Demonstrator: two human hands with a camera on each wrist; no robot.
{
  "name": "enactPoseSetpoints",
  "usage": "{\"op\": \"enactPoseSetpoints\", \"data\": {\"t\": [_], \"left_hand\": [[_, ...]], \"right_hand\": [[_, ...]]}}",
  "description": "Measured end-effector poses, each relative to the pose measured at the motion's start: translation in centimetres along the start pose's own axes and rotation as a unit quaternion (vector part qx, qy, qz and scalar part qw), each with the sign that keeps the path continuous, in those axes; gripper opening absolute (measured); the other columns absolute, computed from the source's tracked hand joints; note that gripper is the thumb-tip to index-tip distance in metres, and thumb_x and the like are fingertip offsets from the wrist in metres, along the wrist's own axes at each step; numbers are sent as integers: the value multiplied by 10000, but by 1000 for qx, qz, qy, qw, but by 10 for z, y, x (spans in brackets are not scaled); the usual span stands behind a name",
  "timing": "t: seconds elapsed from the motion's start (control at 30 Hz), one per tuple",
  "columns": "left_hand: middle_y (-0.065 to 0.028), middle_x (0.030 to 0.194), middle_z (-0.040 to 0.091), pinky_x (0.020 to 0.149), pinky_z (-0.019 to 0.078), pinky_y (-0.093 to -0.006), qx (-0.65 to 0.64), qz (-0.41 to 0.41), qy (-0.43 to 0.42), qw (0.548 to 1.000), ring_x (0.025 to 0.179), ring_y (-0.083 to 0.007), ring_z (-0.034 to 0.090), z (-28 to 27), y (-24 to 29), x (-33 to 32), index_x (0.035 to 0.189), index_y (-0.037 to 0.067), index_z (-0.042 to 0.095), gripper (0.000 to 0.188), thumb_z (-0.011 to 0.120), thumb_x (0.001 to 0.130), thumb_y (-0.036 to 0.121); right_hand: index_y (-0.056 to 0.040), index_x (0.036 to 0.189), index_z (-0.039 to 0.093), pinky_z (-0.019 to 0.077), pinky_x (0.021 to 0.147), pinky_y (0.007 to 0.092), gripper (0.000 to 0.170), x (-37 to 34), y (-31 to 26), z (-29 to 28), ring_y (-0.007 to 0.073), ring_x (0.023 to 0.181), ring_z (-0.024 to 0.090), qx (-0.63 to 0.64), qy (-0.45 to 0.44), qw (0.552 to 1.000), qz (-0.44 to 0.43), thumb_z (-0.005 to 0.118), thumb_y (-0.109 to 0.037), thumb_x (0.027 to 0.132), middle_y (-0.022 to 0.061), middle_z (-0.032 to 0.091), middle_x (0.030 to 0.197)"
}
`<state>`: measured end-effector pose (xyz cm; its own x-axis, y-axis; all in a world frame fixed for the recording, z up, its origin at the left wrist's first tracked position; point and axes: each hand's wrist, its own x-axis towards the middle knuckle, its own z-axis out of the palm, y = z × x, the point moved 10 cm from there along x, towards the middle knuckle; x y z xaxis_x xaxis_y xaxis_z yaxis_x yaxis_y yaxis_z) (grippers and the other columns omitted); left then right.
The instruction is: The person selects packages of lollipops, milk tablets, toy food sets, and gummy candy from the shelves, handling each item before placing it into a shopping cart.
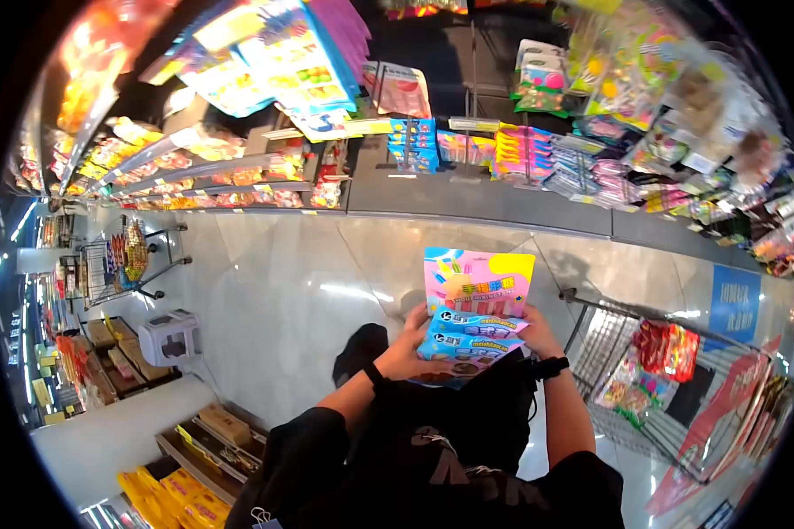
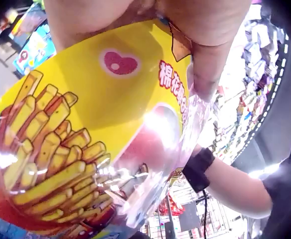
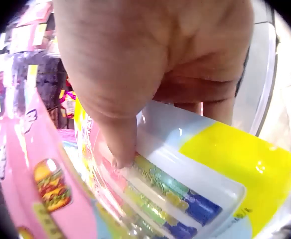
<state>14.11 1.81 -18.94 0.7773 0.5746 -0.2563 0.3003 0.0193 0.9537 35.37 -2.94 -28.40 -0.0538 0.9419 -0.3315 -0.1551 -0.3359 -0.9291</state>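
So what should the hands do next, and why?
Maybe swing the bright packs right, over the wire cart, and lower them in. The left hand and right hand both grip them, and the cart stands close by with red packs inside.

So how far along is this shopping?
Loaded: shiny red packets and a multicoloured plastic bag in the metal wire cart. In hand: a stack of glossy pink and blue pouches, gripped by left hand and right hand. Left, apparently: loading these; further picks unclear.

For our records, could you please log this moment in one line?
left hand: grips colourful packets | right hand: grips same packets | cart: holds bags
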Motion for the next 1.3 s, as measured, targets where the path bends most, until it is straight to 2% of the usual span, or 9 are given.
{"op": "enactPoseSetpoints", "data": {"t": [0.13,0.3,0.33,0.43,0.6,0.73,0.9,1.2,1.3], "left_hand": [[-174,1602,14,1198,198,-467,-11,-17,-13,1000,1486,-381,138,7,-123,65,1381,145,551,768,893,704,264],[-162,1614,-76,1195,205,-492,-33,-73,-19,997,1499,-385,77,-8,-295,147,1348,112,581,708,878,728,281],[-159,1612,-109,1191,218,-494,-154,-79,-5,985,1499,-400,53,-14,-317,168,1337,111,591,694,881,724,261],[-182,1612,-105,1178,251,-483,32,7,7,999,1498,-405,64,-46,-354,218,1303,94,613,649,878,725,224],[-258,1609,-27,1184,155,-538,121,160,80,976,1501,-434,41,-84,-371,276,1231,-2,619,662,905,688,247],[-264,1606,2,1187,123,-534,138,207,102,963,1505,-423,30,-97,-360,292,1206,-5,636,658,912,670,256],[-179,1620,-109,1108,376,-552,123,196,75,970,1505,-423,36,-102,-366,292,1152,100,701,446,837,730,154],[-205,1614,-123,1136,350,-509,126,195,80,969,1512,-397,-2,-106,-375,303,1180,108,683,526,841,679,119],[-211,1614,-117,1122,380,-471,159,213,99,959,1497,-381,162,-109,-363,307,1188,95,676,541,840,672,106]], "right_hand": [[-30,1085,695,498,819,279,214,92,94,-56,75,914,599,-35,17,993,111,726,-150,910,-11,698,982],[-35,1110,691,495,829,278,225,211,213,-84,73,899,596,-94,-2,994,59,711,-157,921,-17,704,983],[-33,1105,692,494,824,276,221,240,225,-93,72,893,592,-77,10,997,27,711,-151,919,-16,703,973],[-29,1093,694,491,808,270,210,297,252,-103,71,878,586,-46,37,998,-39,714,-135,913,-14,700,948],[-19,1078,694,492,806,266,206,359,250,-125,76,891,592,-149,69,980,-113,723,-127,904,-13,705,979],[-9,1068,698,497,786,268,218,374,233,-135,65,870,595,-59,108,986,-115,736,-139,897,6,711,967],[-11,1062,702,507,766,279,210,362,211,-128,82,840,614,-219,108,955,-167,727,-151,906,33,723,930],[-3,1081,692,513,771,280,222,357,191,-122,84,855,619,-169,128,962,-175,727,-128,901,47,731,964],[1,1093,686,515,783,278,232,366,189,-124,82,866,618,-101,136,969,-177,725,-126,903,47,733,982]]}}
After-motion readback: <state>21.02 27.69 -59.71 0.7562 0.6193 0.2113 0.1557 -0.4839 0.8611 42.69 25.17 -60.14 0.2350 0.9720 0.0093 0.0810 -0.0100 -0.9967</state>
